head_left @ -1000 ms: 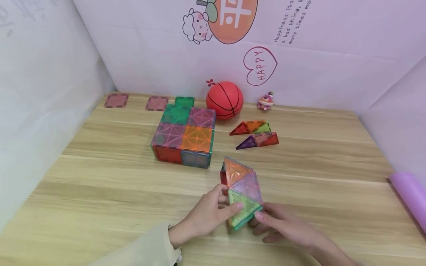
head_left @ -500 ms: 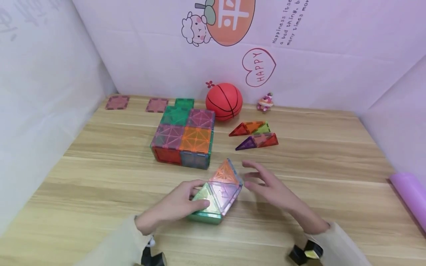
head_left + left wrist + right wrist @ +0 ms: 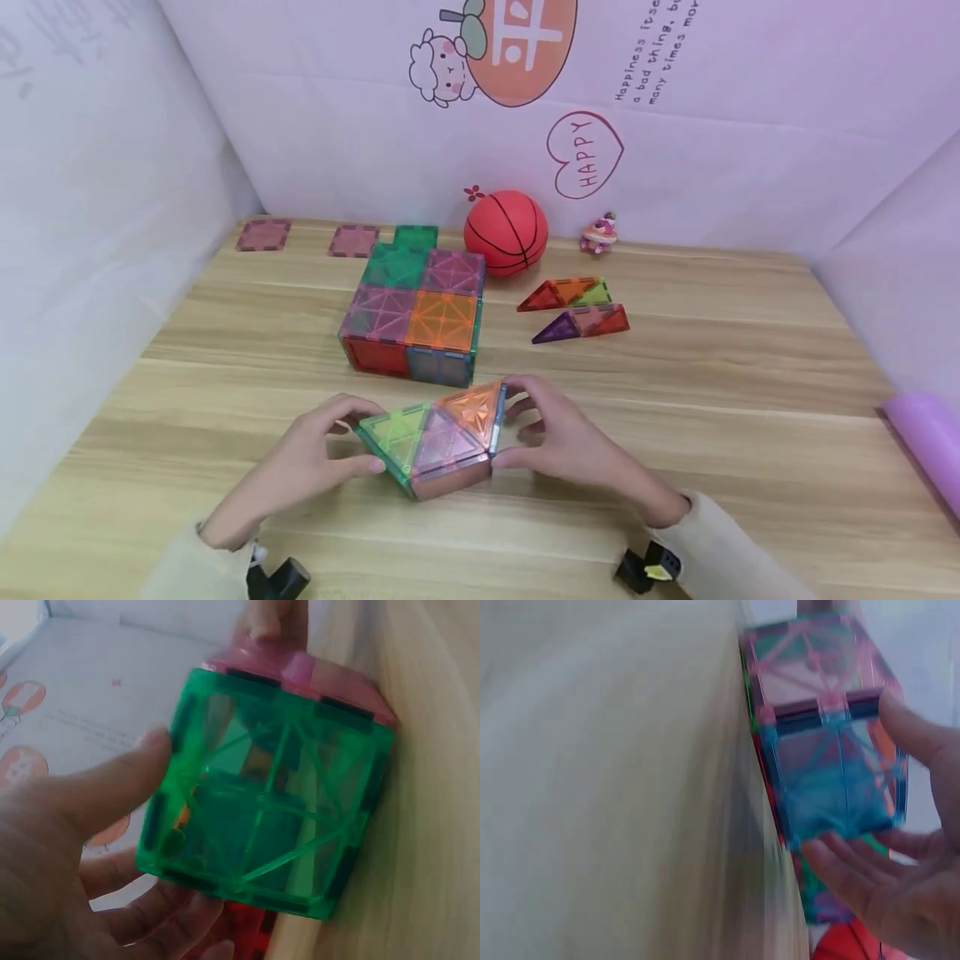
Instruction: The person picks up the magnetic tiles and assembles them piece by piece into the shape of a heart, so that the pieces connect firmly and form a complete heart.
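Both hands hold a block built of translucent magnetic tiles (image 3: 444,440), its top made of a lime, a pale purple and an orange triangle. My left hand (image 3: 307,454) grips the left end, thumb at the front edge and fingers at the far side. In the left wrist view a green square tile (image 3: 266,795) forms that end. On the right end, my right hand (image 3: 562,433) has its thumb and fingers on opposite edges of a blue square tile (image 3: 836,780). A pink side (image 3: 806,664) adjoins it. Whether the block touches the table is hard to tell.
Behind stands a larger box of magnetic tiles (image 3: 412,304). Two flat tile strips lie to its right, one with a purple end (image 3: 555,327). A red ball (image 3: 506,233), a small figurine (image 3: 598,233) and loose pink tiles (image 3: 262,235) line the back wall. A purple roll (image 3: 922,450) lies right.
The tile block has turned and moved left, its lime end now pointing left. My right hand left it, then took hold of its blue end. My left hand shifted from its top to its green end.
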Tool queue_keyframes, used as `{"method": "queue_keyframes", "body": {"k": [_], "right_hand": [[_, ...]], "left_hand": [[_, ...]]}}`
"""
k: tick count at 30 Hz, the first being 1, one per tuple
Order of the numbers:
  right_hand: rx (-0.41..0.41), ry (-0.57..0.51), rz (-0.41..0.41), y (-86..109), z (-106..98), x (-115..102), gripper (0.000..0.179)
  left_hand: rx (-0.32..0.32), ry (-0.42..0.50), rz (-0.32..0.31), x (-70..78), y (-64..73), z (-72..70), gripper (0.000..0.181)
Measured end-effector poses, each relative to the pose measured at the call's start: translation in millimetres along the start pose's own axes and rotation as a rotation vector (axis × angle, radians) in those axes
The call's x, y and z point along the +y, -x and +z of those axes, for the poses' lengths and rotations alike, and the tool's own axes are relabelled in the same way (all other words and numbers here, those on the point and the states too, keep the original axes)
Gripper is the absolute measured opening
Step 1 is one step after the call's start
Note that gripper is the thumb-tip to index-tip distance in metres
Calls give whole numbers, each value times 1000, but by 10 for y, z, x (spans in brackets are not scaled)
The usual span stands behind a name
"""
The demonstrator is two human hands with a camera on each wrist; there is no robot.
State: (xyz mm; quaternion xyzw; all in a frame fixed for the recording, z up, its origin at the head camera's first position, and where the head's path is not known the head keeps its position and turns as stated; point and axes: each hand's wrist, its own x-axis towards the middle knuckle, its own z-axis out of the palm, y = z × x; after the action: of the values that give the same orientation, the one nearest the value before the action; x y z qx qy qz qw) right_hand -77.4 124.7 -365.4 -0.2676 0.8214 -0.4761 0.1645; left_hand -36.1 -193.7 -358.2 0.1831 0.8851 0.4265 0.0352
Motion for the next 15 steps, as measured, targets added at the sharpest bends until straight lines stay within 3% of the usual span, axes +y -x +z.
{"method": "queue_keyframes", "body": {"k": [7,10,15], "right_hand": [[118,55,48,-92,286,-173,78],[168,87,69,-172,390,-222,80],[242,51,89,-260,492,-277,79]], "left_hand": [[77,158,-11,-190,0,-156,51],[112,228,-64,-252,-40,-214,51],[185,237,-159,-280,-180,-243,49]]}}
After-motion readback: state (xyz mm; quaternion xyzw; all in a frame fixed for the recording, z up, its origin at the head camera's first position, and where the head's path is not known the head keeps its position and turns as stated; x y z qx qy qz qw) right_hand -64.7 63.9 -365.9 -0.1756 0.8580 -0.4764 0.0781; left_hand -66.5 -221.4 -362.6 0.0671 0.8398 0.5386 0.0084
